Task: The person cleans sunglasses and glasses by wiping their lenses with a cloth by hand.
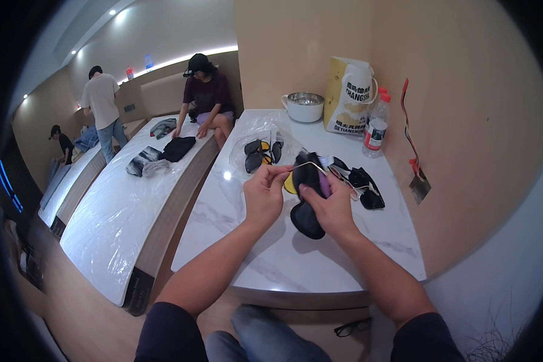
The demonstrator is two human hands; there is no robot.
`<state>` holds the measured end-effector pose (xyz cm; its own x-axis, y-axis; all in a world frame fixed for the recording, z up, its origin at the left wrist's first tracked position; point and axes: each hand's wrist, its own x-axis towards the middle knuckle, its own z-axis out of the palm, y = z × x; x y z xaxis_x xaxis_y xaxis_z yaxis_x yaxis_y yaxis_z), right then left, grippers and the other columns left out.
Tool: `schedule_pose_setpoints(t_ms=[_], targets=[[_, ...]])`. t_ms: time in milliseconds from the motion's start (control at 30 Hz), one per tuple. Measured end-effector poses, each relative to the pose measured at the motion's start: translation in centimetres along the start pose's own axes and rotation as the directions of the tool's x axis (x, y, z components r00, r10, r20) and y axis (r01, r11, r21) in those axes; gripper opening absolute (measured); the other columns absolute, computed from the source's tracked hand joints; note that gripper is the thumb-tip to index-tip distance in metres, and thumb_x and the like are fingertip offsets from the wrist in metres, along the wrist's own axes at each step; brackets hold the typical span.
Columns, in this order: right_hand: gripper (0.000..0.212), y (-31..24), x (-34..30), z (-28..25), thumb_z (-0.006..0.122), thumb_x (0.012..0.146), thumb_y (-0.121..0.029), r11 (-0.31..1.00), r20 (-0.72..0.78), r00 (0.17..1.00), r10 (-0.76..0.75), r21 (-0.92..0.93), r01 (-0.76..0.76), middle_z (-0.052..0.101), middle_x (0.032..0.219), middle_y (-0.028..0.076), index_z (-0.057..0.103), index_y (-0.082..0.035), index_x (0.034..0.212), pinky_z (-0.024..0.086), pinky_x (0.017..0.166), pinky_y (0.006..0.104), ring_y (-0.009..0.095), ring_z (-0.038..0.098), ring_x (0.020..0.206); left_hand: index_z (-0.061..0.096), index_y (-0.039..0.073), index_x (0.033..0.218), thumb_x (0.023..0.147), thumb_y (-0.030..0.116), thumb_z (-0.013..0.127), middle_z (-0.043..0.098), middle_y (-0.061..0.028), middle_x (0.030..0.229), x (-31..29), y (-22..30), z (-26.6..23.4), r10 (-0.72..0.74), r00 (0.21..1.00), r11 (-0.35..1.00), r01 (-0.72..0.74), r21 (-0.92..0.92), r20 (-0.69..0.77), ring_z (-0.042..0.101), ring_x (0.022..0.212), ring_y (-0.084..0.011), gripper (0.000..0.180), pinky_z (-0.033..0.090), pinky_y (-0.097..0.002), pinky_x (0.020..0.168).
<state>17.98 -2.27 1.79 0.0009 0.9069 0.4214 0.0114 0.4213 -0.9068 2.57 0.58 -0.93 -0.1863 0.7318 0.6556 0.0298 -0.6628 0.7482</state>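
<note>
Both hands are raised over the table (235,259), near its middle. The left hand (264,196) has a narrow grip, thumb and finger pinched on a thin metal strip (309,163). The strip bends over the top of a black piece (308,222) and runs down toward the right hand (333,206). The right hand's grip holds the black piece, thumb laid across its front; a purple part (325,186) shows beside those fingers. The black piece is held tilted above the table, its rounded lower end hanging down; its exact kind cannot be told. A yellow lens (290,183) shows between the hands, partly covered; whether it is attached to the strip cannot be told.

On the table, left of and beyond the hands, dark and yellow lenses (254,160) lie by clear wrap (238,151). Right of the hands lie black sunglasses (371,198). At the back stand a white bowl (303,110), a paper bag (346,111) and a bottle (375,134) with a red cap. A person (208,96) in a black cap sits on a plastic-covered bed (111,235).
</note>
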Motion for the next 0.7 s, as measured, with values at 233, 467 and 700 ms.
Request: schedule_pose_setpoints(t_ms=[233, 467, 700], targets=[[0.023, 0.2, 0.3, 0.8, 0.074, 0.088, -0.010, 0.996, 0.030, 0.998, 0.053, 0.069, -0.055, 0.068, 0.085, 0.003, 0.065, 0.003, 0.106, 0.050, 0.071, 0.0255, 0.009, 0.061, 0.076, 0.062, -0.004, 0.102, 0.099, -0.002, 0.058, 0.073, -0.0123, 0.103, 0.2, -0.4, -1.3, -0.038, 0.999, 0.999, 0.038, 0.003, -0.003, 0.067, 0.091, -0.0106, 0.005, 0.053, -0.0242, 0.081], [0.019, 1.1, 0.5, -0.9, 0.071, 0.088, -0.008, 0.999, 0.077, 0.997, 0.029, -0.040, -0.026, 0.068, 0.087, 0.004, 0.066, 0.002, 0.104, 0.050, 0.071, 0.0282, 0.010, 0.060, 0.077, 0.065, -0.005, 0.101, 0.095, -0.007, 0.056, 0.074, -0.0119, 0.100, 0.8, -0.8, 0.3, 0.053, 0.997, 0.981, -0.061, 0.183, 0.048, 0.070, 0.094, -0.0179, 0.011, 0.054, -0.0305, 0.087], [0.025, 4.7, 2.4, 4.1, 0.072, 0.079, -0.008, 0.986, 0.194, 0.967, -0.163, 0.053, 0.156, 0.064, 0.083, 0.015, 0.059, 0.004, 0.096, 0.050, 0.074, 0.0364, 0.019, 0.059, 0.078, 0.063, -0.003, 0.105, 0.102, 0.006, 0.056, 0.067, -0.0074, 0.099, 2.8, -7.9, -9.3, 0.036, 0.999, 0.950, -0.039, 0.309, 0.017, 0.063, 0.097, -0.0144, 0.011, 0.050, -0.0283, 0.090]])
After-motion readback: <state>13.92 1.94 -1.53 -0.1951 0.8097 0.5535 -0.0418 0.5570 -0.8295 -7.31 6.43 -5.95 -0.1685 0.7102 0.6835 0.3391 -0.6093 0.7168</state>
